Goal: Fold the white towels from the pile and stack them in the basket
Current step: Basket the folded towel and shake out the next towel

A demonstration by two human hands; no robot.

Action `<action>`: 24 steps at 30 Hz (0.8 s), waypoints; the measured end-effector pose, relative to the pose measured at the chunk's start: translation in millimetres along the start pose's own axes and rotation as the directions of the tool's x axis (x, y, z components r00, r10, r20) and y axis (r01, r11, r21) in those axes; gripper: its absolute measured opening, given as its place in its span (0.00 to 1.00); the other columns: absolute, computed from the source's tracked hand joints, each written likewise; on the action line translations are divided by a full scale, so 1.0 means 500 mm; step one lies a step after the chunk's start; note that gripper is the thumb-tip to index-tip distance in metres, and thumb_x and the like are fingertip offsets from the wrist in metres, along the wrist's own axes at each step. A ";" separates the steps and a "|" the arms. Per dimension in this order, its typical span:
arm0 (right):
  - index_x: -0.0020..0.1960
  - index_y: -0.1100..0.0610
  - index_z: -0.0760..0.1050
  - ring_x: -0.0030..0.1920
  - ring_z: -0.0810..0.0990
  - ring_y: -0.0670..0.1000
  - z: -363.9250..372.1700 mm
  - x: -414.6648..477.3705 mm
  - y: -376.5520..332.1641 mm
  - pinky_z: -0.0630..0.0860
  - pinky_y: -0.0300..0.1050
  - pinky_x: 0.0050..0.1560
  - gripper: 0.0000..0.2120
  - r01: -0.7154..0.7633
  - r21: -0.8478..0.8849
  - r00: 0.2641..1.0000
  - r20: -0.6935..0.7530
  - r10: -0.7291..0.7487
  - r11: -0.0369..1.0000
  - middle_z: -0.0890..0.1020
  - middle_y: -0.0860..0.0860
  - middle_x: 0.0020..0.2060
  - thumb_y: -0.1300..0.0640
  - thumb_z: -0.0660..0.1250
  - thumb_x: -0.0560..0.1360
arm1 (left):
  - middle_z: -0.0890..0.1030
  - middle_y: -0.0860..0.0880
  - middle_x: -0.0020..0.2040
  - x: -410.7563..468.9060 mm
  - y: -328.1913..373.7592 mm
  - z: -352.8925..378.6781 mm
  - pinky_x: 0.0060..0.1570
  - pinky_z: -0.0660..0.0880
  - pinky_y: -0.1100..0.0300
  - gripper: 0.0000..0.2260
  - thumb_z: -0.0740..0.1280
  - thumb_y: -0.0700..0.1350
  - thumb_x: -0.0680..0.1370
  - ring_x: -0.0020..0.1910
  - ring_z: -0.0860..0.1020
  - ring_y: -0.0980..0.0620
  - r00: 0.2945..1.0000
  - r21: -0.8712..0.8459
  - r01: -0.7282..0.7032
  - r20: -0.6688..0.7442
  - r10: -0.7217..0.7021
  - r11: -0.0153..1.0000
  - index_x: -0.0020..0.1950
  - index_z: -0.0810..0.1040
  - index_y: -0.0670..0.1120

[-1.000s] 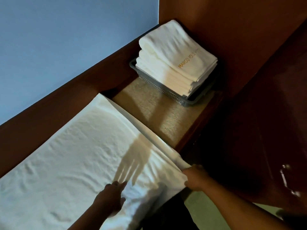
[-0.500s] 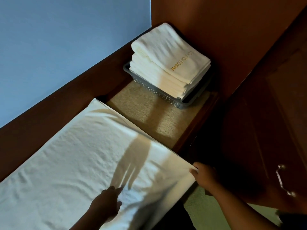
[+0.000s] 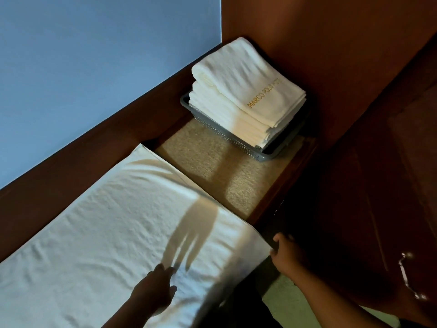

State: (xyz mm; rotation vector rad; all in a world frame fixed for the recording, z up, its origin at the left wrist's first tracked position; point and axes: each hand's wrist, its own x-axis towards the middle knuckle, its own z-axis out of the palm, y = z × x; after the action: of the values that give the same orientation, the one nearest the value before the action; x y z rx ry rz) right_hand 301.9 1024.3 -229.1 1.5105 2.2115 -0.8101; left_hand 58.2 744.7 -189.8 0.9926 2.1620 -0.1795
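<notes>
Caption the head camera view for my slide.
Left hand rests on a spread white towel, right hand holds its corner; folded towels fill the grey basket.

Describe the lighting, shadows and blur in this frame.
Head view: warm light from behind throws the shadow of the left hand across the towel; head view: a warm band crosses the stack in the basket and the counter; head view: the cabinet on the right is nearly black; head view: the towel's corner at the right hand is blurred.

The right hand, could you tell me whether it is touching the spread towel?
Touching. The head view shows the right hand pinching the spread towel at its near corner.
</notes>
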 end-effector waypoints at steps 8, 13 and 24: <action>0.69 0.50 0.70 0.67 0.72 0.52 -0.016 0.042 -0.124 0.71 0.44 0.66 0.18 0.279 -0.074 0.960 0.027 -0.278 0.957 0.67 0.51 0.69 0.53 0.66 0.79 | 0.61 0.55 0.75 -0.009 0.028 0.006 0.63 0.72 0.63 0.21 0.61 0.57 0.82 0.69 0.70 0.56 0.991 -0.238 -0.023 -0.133 -0.009 0.971 0.75 0.66 0.56; 0.61 0.50 0.76 0.59 0.78 0.54 -0.041 0.099 -0.226 0.73 0.46 0.60 0.14 0.499 -0.132 0.867 0.085 -0.491 0.857 0.76 0.52 0.60 0.52 0.68 0.76 | 0.62 0.54 0.77 -0.011 0.020 -0.012 0.67 0.69 0.63 0.21 0.62 0.57 0.82 0.71 0.69 0.56 0.981 -0.383 0.017 -0.173 -0.089 0.924 0.75 0.67 0.57; 0.62 0.48 0.75 0.58 0.79 0.53 -0.069 0.258 -0.530 0.74 0.45 0.54 0.13 0.658 -0.198 0.750 0.256 -0.610 0.727 0.76 0.48 0.58 0.49 0.65 0.77 | 0.63 0.51 0.77 0.059 -0.117 -0.146 0.69 0.65 0.62 0.23 0.63 0.55 0.82 0.72 0.70 0.51 0.901 -0.533 0.165 -0.260 -0.346 0.830 0.77 0.65 0.54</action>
State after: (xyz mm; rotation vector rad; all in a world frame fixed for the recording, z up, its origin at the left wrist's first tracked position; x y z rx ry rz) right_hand 9.2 1068.2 -206.4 0.4932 2.5897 -0.7271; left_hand -37.3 751.4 -167.1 0.4435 2.4750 0.4516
